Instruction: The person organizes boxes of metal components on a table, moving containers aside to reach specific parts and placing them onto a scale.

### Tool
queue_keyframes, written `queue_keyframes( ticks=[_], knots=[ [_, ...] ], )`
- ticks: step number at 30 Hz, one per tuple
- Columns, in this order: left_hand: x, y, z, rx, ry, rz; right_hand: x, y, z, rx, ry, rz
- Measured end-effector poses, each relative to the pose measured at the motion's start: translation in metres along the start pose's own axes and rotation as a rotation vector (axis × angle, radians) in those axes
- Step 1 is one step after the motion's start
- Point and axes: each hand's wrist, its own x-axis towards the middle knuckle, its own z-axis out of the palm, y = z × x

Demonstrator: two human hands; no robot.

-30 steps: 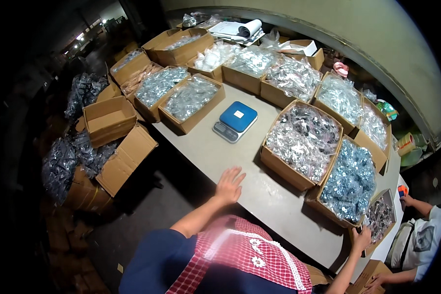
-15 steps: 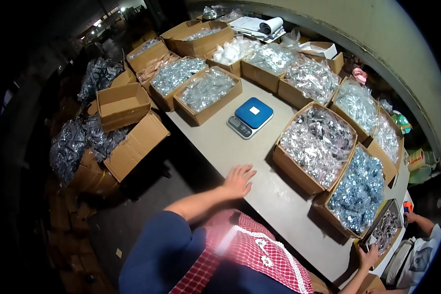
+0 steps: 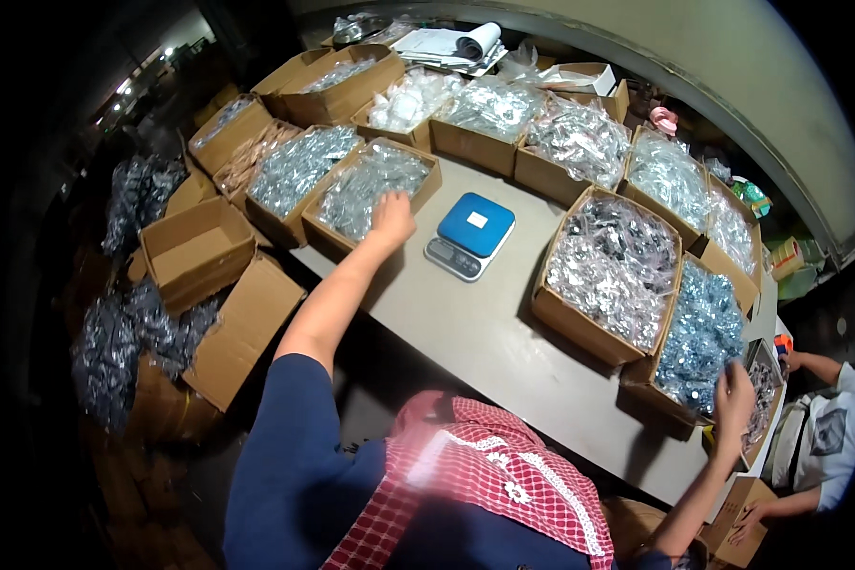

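Note:
My left hand (image 3: 392, 218) reaches over the near edge of a cardboard box of clear packets (image 3: 366, 180). Its fingers curl down at the packets, and what lies between them is hidden. On the right, my right hand (image 3: 733, 404) is raised between a box of bluish packets (image 3: 701, 332) and a smaller box of dark shiny pieces (image 3: 762, 389). The fingers are bent together, and anything in them is too small to make out. A blue-topped digital scale (image 3: 477, 226) sits on the table between my hands.
Several boxes of bagged parts line the table (image 3: 484, 328), including a large box of silvery packets (image 3: 608, 271). An empty carton (image 3: 199, 247) and dark plastic bags (image 3: 114, 361) stand on the left. A co-worker (image 3: 817, 427) is at the right edge, near an orange tape dispenser (image 3: 783, 345).
My left hand has lifted off the table edge and moved forward and left to the clear packets. My right hand has risen from the box of dark pieces. The view has shifted slightly.

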Motion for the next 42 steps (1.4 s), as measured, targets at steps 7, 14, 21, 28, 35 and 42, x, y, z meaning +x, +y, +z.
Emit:
queue_keyframes(
  ticks=[7,14,21,28,35,42],
  knots=[
    [0.038,-0.024,0.043,0.144,-0.007,0.148,0.128,-0.319,0.187,0.398,-0.298,-0.677],
    [0.024,-0.021,0.040,-0.185,-0.067,0.407,0.176,-0.411,0.364,0.262,-0.309,-0.700],
    [-0.041,-0.045,-0.011,-0.433,-0.173,0.757,0.117,-0.359,0.305,0.259,-0.249,-0.670],
    [-0.070,-0.094,-0.067,-0.282,-0.290,1.005,0.073,-0.379,0.264,0.125,-0.618,-0.613],
    [-0.113,-0.146,-0.058,-0.205,0.042,0.264,0.059,-0.437,0.238,0.533,-0.535,-0.422],
    [-0.033,-0.173,-0.018,-0.303,-0.076,0.398,0.077,-0.468,0.285,0.468,-0.471,-0.388]
  ],
)
